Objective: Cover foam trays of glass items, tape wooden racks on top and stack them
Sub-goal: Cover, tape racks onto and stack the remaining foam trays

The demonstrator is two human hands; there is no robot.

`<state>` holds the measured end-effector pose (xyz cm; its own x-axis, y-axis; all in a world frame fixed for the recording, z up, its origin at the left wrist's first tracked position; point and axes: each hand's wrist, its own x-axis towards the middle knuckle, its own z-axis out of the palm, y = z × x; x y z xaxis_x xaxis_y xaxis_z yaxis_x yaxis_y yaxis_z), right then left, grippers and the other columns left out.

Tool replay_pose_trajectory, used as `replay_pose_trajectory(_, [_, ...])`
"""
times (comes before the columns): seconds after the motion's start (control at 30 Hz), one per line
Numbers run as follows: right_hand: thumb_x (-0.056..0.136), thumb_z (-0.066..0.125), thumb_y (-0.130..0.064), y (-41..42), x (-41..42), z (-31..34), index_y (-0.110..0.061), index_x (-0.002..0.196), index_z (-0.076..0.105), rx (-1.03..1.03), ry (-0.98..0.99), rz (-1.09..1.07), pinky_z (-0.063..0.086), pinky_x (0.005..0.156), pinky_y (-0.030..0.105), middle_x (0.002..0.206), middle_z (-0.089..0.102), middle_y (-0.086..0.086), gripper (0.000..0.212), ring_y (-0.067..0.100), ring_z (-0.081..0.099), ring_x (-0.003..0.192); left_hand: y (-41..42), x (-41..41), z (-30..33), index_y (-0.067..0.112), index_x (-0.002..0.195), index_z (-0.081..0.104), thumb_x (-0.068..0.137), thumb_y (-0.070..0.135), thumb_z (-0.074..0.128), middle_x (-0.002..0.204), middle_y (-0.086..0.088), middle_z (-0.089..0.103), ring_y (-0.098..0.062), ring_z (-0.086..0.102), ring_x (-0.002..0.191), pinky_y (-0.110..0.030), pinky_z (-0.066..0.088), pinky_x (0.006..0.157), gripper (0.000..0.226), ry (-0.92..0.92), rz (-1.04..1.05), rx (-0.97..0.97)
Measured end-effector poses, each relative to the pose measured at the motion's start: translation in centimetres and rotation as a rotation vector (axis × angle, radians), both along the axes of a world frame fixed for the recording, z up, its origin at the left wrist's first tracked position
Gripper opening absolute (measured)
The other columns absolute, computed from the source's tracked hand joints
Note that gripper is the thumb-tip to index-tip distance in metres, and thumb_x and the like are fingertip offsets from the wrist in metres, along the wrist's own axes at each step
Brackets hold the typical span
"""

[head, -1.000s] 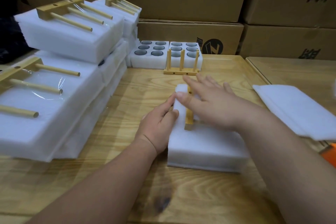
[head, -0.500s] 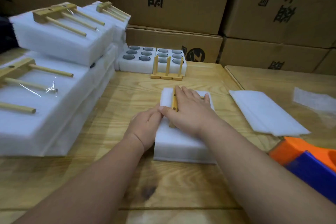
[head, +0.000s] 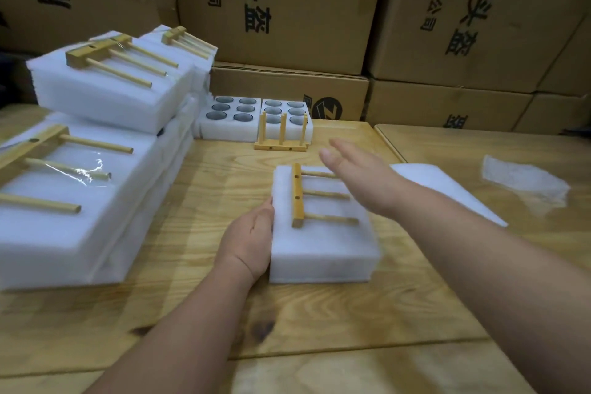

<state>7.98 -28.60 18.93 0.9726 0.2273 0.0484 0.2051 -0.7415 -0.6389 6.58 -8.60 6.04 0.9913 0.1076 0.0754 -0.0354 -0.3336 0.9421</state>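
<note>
With the wooden rack lying untaped on the covered foam tray, the left hand steadies its side with fingers relaxed, the right hand hovers flat and empty, so taping likely follows.

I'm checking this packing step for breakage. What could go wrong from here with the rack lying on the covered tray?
The wooden rack lies on the covered foam tray with no tape visible across it, and the right hand hovers off it, so it could slide when moved. The left hand only presses one side; a lift might tip the tray. The upright rack beside the open glass trays could be knocked over.
</note>
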Motion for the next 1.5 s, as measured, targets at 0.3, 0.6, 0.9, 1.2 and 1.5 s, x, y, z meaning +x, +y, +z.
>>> replay_pose_trajectory(0.3, [0.052,0.055,-0.095,-17.6,-6.3,3.1,-0.028,0.098,0.061,-0.529,-0.014,-0.475,0.050,0.070,0.032,0.090,0.064,-0.011,0.081,0.009,0.060,0.082,0.0,0.5,-0.6,0.022,0.126,0.070,0.082,0.060,0.027,0.127,0.002,0.070,-0.021,0.059,0.123,-0.045,0.043,0.110,0.073,-0.064,0.005,-0.023])
replay_pose_trajectory(0.6, [0.051,0.077,-0.075,-22.2,-10.3,-4.1,-0.018,0.075,0.062,-0.647,0.235,-0.519,0.037,0.046,0.023,0.063,0.064,-0.002,0.064,0.010,0.062,0.058,-0.3,-0.2,0.1,0.043,0.104,0.073,0.088,0.044,0.027,0.102,0.018,0.073,-0.014,0.063,0.104,-0.038,0.049,0.094,0.049,-0.077,-0.037,-0.025])
replay_pose_trajectory(0.9, [0.069,0.087,-0.047,-20.2,-12.4,-5.9,-0.024,0.065,0.053,-0.467,-0.159,-0.479,0.035,0.044,0.031,0.055,0.059,-0.005,0.041,0.010,0.057,0.050,0.2,-0.8,0.2,0.030,0.122,0.072,0.078,0.052,0.043,0.125,0.010,0.071,-0.013,0.060,0.126,-0.049,0.040,0.114,0.057,-0.093,-0.033,-0.287])
replay_pose_trajectory(1.2, [0.073,0.081,-0.039,-13.7,-13.7,-5.6,-0.036,0.101,0.074,-0.203,-0.554,-0.009,0.034,0.105,0.015,0.105,0.071,-0.026,0.029,-0.001,0.058,0.110,-0.3,-2.3,3.7,0.031,0.135,0.052,0.082,0.041,0.050,0.131,0.005,0.060,-0.016,0.055,0.128,-0.035,0.040,0.109,0.054,-0.175,0.051,-0.175])
replay_pose_trajectory(1.5, [0.077,0.065,-0.073,-10.9,-14.2,-6.9,-0.044,0.104,0.071,-0.054,-0.504,-0.022,0.048,0.097,0.042,0.112,0.067,-0.032,0.041,0.018,0.054,0.121,-2.2,-9.7,14.0,0.034,0.109,0.075,0.080,0.047,0.075,0.118,0.018,0.068,-0.008,0.060,0.121,-0.015,0.045,0.093,0.032,-0.586,-0.519,0.218])
